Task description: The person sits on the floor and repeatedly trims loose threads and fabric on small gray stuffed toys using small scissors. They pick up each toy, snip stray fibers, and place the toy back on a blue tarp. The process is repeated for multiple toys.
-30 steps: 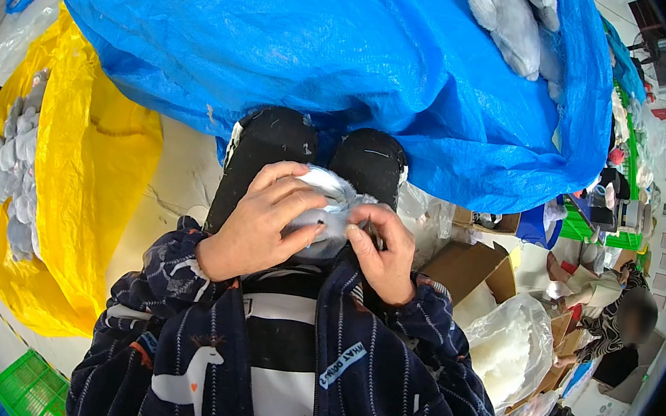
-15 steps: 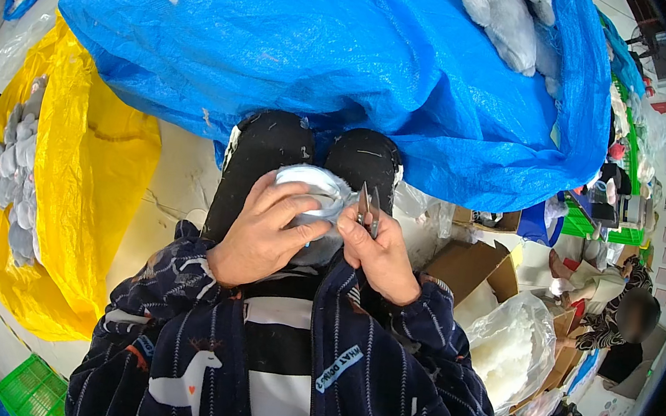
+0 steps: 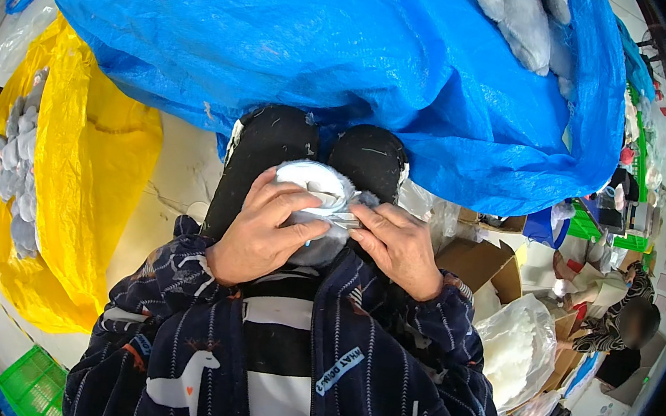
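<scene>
Over my lap, my left hand [image 3: 262, 232] grips a grey plush piece [image 3: 321, 248], its fingers curled over the near left side. A round opening rimmed with pale, shiny material [image 3: 294, 171] faces up from the plush. My right hand [image 3: 402, 247] is closed at the plush's right side, holding small metal thread snips [image 3: 343, 220]. The blades point left and lie against the plush, just below the opening. Fingers partly cover the snips, so I cannot tell whether the blades are closed or what lies between them.
A blue sheet [image 3: 287, 42] spreads in front, bearing grey plush toys [image 3: 514, 17]. To the left, a yellow sack [image 3: 86, 201] holds grey plush pieces [image 3: 18, 158]. At right stand a cardboard box [image 3: 473, 264] and a clear bag of white stuffing [image 3: 516, 350]. Co-workers sit farther right.
My right hand has turned over, swinging the snips from pointing up to pointing left against the plush. My left hand and the plush stay nearly in place.
</scene>
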`<state>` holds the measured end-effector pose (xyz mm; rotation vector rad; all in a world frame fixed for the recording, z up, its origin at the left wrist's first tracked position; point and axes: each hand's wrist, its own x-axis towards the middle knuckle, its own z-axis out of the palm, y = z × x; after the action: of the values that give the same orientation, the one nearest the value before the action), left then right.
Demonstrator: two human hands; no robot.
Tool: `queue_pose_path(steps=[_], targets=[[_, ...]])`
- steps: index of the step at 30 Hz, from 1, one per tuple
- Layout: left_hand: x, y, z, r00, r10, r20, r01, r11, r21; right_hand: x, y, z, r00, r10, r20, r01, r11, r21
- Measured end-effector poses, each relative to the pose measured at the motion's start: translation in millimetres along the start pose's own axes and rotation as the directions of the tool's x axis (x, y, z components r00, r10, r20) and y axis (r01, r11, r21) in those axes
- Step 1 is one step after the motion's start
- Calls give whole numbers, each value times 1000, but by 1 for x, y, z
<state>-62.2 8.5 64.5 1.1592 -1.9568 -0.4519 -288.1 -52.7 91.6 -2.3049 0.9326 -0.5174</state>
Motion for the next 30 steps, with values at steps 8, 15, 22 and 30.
queue_pose_path(steps=[8,15,22,30], targets=[[2,0,1,1000,-3,6,3,1000,4,6,3,1,996,-85,-5,85,996,-26],[4,0,3,1000,-4,8,4,1000,4,5,-2,10,999,-36,-33,33,997,-69],[-10,-17,8,852,-514,-103,354,708,-611,13,9,33,941,299,-157,-169,820,546],[-21,-29,-3,731,-667,143,498,380,-780,22,10,44,923,305,-234,-176,877,448]])
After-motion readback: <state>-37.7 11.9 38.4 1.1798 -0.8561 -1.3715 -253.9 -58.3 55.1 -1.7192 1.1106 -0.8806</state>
